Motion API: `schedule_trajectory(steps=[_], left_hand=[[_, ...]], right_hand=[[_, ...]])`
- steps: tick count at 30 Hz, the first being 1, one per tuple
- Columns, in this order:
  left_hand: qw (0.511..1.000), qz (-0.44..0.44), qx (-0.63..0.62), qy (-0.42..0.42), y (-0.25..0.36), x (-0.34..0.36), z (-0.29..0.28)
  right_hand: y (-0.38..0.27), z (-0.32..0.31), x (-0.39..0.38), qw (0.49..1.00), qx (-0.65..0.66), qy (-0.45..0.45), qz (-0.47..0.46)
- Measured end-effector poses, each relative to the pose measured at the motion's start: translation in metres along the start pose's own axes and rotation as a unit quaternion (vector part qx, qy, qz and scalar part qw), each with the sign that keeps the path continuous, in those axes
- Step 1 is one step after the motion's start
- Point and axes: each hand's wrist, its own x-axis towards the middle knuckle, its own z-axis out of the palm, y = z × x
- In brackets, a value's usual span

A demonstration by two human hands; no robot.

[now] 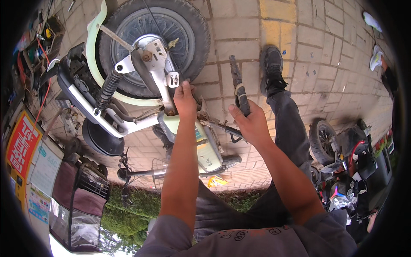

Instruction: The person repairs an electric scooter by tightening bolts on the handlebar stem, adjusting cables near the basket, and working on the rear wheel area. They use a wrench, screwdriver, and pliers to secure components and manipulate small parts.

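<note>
A pale green electric scooter (209, 154) lies on its side in front of me, its rear wheel (128, 32) at the far end. A silver swingarm (159, 79) with a rusty axle nut crosses the wheel hub. My left hand (185, 102) is closed beside the small metal bracket (172, 80) on that arm, thumb and fingers together; what lies between them is hidden. In my right hand (253, 124) are dark, worn pliers (240, 92), jaws pointing away from me, held above the paving and apart from the scooter.
A black shock absorber (109, 90) and a pale fender (90, 43) flank the wheel. My shoe (272, 64) stands on the brick paving to the right. Another scooter (338, 158) is at the right, near a bystander's shoes (376, 58). Tools (43, 36) lie at the far left beside a red cord.
</note>
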Motion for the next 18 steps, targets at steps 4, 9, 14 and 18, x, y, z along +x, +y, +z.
schedule_trajectory(steps=[4,9,14,18], left_hand=[[0.999,-0.017,-0.032,-0.009,0.008,0.004,-0.008],[0.998,-0.022,-0.059,-0.023,0.01,0.005,-0.008],[0.997,-0.032,-0.067,-0.007,0.011,0.004,-0.007],[0.982,-0.075,-0.171,0.029,0.029,-0.001,-0.003]], right_hand=[[0.004,0.01,-0.004,1.0,0.018,-0.012,0.018],[0.006,0.015,-0.007,0.999,0.03,-0.027,0.022],[0.013,0.013,-0.008,0.999,0.035,-0.028,0.015],[0.002,0.005,-0.007,0.998,0.058,-0.035,0.016]])
